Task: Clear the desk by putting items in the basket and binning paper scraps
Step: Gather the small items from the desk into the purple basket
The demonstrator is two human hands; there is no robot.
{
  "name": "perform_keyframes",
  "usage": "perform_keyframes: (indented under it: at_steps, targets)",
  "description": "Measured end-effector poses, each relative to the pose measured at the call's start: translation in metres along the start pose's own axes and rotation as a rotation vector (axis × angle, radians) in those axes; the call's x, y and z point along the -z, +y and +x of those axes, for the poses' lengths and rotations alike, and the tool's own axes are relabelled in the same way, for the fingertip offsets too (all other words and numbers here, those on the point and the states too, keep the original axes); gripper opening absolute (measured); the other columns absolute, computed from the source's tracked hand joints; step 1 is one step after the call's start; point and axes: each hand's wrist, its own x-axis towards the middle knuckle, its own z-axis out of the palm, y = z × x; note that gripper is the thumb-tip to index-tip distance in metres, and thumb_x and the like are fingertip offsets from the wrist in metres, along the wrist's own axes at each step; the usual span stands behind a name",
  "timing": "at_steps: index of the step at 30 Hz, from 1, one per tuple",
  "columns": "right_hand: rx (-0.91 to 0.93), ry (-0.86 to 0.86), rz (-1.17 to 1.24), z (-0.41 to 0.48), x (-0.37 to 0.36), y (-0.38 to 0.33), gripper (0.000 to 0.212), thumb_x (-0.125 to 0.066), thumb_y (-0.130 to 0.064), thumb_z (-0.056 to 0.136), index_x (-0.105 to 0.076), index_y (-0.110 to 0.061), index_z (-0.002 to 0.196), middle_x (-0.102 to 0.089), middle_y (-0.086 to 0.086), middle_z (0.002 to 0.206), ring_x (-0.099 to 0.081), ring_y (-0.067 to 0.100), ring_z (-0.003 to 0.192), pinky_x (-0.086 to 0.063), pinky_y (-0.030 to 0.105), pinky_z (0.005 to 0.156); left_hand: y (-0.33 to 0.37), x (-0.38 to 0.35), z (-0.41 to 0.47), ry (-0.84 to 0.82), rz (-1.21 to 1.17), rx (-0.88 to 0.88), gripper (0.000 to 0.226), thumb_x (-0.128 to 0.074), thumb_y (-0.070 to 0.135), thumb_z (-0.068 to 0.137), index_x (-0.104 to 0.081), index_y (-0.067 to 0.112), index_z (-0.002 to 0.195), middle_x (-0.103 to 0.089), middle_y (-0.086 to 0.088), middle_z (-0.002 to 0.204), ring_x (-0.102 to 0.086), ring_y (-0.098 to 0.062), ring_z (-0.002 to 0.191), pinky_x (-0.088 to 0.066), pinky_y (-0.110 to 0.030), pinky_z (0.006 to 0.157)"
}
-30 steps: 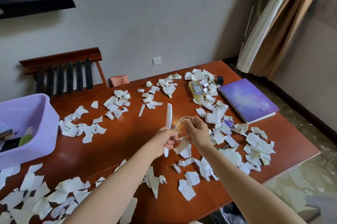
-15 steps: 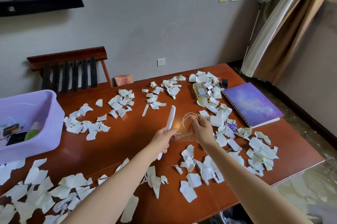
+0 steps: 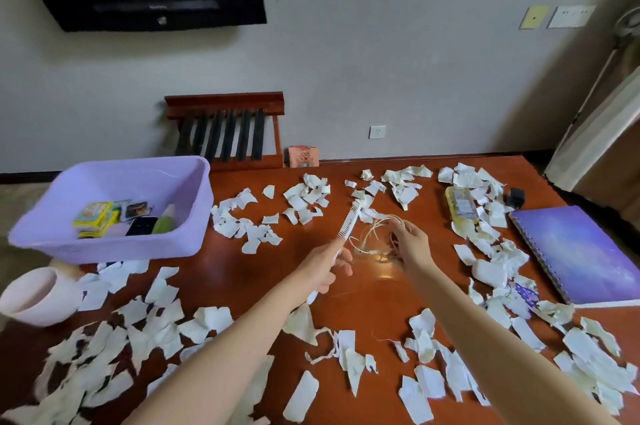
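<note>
Over a wooden desk point(image 3: 242, 268) strewn with paper scraps point(image 3: 145, 320), the left hand point(image 3: 325, 268) grips a white comb point(image 3: 348, 225); the right hand point(image 3: 410, 244) pinches looped cord point(image 3: 372, 234); no writing legible

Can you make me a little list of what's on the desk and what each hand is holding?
left hand: holding a white comb, which points up and away
right hand: holding a tangle of thin pale cord
basket: purple, far left of the desk, already has small items inside
paper scraps: torn white pieces spread over most of the desk
notebook: purple, closed, on the right side
cup: pale pink, in front of the basket
</note>
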Motion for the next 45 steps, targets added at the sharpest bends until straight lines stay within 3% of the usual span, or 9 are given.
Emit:
perform_keyframes:
  at_steps: [10, 15, 19, 21, 29, 34, 39, 42, 45]
  targets:
    - [-0.072, -0.19, 0.051, -0.002, -0.122, -0.03, 0.024, -0.048, -0.023, 0.097, -0.058, -0.009, 0.113, -0.048, 0.0, 0.06, -0.049, 0.008, 0.033, -0.027, 0.016, 0.036, -0.019, 0.12, -0.011, 0.119, -0.473, -0.01, 0.043, -0.025, 0.042, 0.101, -0.053, 0.013, 0.089, -0.053, 0.0, 0.06, -0.036, -0.004, 0.026, -0.028, -0.009, 0.031]
    - [0.069, -0.313, -0.087, -0.018, -0.19, -0.046, 0.016, -0.047, -0.022, 0.097, -0.058, -0.011, 0.097, -0.05, 0.006, 0.069, -0.046, 0.017, 0.056, -0.031, 0.021, 0.044, -0.051, 0.226, -0.011, -0.274, -0.764, -0.216, 0.041, -0.049, 0.026, 0.095, -0.048, 0.0, 0.126, -0.061, -0.017, 0.118, -0.068, -0.027, 0.089, -0.054, -0.035, 0.08]
    - [0.166, -0.38, -0.11, -0.026, -0.247, -0.064, 0.02, -0.047, -0.021, 0.098, -0.06, -0.016, 0.084, -0.046, 0.002, 0.064, -0.041, 0.012, 0.053, -0.039, 0.018, 0.039, -0.02, 0.252, -0.056, 0.407, -0.609, -0.013, 0.032, -0.049, 0.046, 0.088, -0.056, 0.015, 0.081, -0.064, 0.003, 0.058, -0.055, -0.007, 0.038, -0.036, -0.011, 0.028]
    - [0.173, -0.389, -0.131, -0.023, -0.277, -0.07, 0.019, -0.046, -0.026, 0.098, -0.058, -0.019, 0.085, -0.047, -0.001, 0.065, -0.04, 0.01, 0.055, -0.035, 0.017, 0.046, -0.024, 0.276, -0.069, 0.647, -0.628, -0.034, 0.035, -0.029, 0.029, 0.097, -0.053, 0.015, 0.076, -0.052, -0.001, 0.059, -0.035, -0.008, 0.028, -0.023, -0.008, 0.027]
    - [0.149, -0.55, -0.266, -0.009, -0.371, -0.071, 0.011, -0.045, -0.009, 0.096, -0.049, -0.008, 0.086, -0.049, 0.006, 0.068, -0.042, 0.014, 0.055, -0.035, 0.024, 0.051, -0.049, 0.336, -0.085, 0.815, -0.654, 0.096, 0.028, -0.036, 0.015, 0.098, -0.048, 0.012, 0.073, -0.054, -0.001, 0.043, -0.026, -0.005, 0.019, -0.019, -0.011, 0.033]
    - [0.26, -0.69, -0.619, 0.0, -0.409, -0.056, 0.016, -0.055, -0.004, 0.088, -0.047, -0.016, 0.096, -0.052, -0.002, 0.071, -0.049, 0.011, 0.057, -0.04, 0.02, 0.051, -0.059, 0.355, -0.078, 0.88, -0.656, 0.052, 0.033, -0.04, 0.003, 0.097, -0.048, 0.006, 0.065, -0.053, -0.002, 0.036, -0.036, -0.017, 0.05, -0.029, -0.025, 0.05]
    - [0.396, -0.581, -0.81, 0.005, -0.435, -0.044, 0.023, -0.047, -0.003, 0.087, -0.053, -0.008, 0.066, -0.062, 0.008, 0.069, -0.054, 0.024, 0.065, -0.042, 0.027, 0.058, -0.063, 0.371, -0.071, 0.877, -0.63, 0.051, 0.021, -0.043, 0.006, 0.097, -0.053, 0.008, 0.079, -0.052, -0.006, 0.069, -0.047, -0.016, 0.062, -0.041, -0.025, 0.06]
    - [0.452, -0.518, -0.897, 0.012, -0.44, -0.037, 0.02, -0.042, -0.003, 0.09, -0.061, 0.001, 0.095, -0.067, 0.02, 0.099, -0.061, 0.035, 0.092, -0.048, 0.034, 0.073, -0.068, 0.381, -0.064, 0.879, -0.614, 0.065, 0.023, -0.048, 0.01, 0.096, -0.054, 0.011, 0.074, -0.055, -0.007, 0.073, -0.052, -0.017, 0.066, -0.044, -0.026, 0.066]
    - [0.518, -0.568, -0.906, 0.02, -0.447, -0.037, 0.025, -0.044, -0.006, 0.092, -0.062, -0.001, 0.107, -0.066, 0.019, 0.107, -0.056, 0.029, 0.084, -0.042, 0.027, 0.058, -0.072, 0.389, -0.058, 0.875, -0.58, 0.077, 0.008, -0.053, 0.015, 0.094, -0.056, 0.01, 0.087, -0.058, -0.006, 0.073, -0.055, -0.02, 0.07, -0.047, -0.029, 0.07]
